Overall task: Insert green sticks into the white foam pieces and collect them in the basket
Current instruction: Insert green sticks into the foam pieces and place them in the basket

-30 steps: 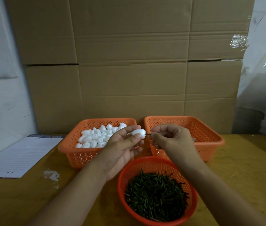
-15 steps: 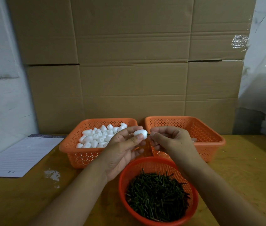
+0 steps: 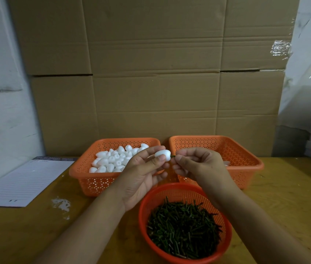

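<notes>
The step in hand is the insertion itself: the left hand [image 3: 143, 174] pinches one white foam piece [image 3: 162, 154] between thumb and fingertips, held up above the gap between the two rectangular baskets, while the right hand [image 3: 198, 164] pinches a green stick [image 3: 172, 156] whose short visible end meets the blunt end of the foam. How deep the stick sits cannot be told, since only a sliver of green shows between the fingers and the foam

The supply of loose foam pieces [image 3: 116, 159] lies in the left orange basket [image 3: 97, 182], and the round red basket [image 3: 185, 189] nearest the person holds the pile of sticks [image 3: 183, 227]. The right orange basket [image 3: 246, 168], just behind the right hand, looks like the collecting one; something pale shows inside it, mostly hidden

Next, by this reading, the stick wants a straight push along the foam's long axis, then a drop into the right basket, all above the tabletop [image 3: 293, 197]
</notes>
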`<state>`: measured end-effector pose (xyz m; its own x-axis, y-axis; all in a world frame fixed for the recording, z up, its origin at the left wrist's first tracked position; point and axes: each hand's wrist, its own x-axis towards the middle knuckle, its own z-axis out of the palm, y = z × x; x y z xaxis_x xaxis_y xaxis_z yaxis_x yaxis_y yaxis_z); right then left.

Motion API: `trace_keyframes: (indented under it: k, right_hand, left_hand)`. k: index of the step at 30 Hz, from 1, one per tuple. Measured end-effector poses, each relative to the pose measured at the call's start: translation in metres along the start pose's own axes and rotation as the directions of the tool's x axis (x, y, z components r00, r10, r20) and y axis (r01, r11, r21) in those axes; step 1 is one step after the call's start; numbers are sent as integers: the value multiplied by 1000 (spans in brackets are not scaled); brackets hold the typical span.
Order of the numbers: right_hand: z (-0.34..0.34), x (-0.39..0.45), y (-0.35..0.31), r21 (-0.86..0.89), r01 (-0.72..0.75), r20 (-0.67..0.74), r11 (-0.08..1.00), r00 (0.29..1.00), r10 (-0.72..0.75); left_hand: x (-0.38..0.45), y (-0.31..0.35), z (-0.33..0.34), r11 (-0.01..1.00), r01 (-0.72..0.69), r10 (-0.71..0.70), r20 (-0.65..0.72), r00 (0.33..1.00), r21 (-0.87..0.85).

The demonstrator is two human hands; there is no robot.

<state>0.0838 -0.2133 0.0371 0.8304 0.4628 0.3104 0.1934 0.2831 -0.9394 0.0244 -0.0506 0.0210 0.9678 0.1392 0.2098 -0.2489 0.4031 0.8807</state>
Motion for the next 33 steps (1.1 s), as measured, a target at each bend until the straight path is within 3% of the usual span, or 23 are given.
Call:
trace_keyframes:
  k: [8,17,33]
  right_hand:
    - [-1,-1,2,-147,68,16,987,998,-66]
    - [0,-1,2,-177,71,20,982,997,-68]
    - [2,1,7,-278,10,91,960,996,16]
  left_hand:
    - [-1,-1,3,1000,-4,4,13,1000,22]
    - [-1,-4,3,998,-29,28,15,1000,57]
    - [-2,-2,7,968,-105,116,-36,993,228]
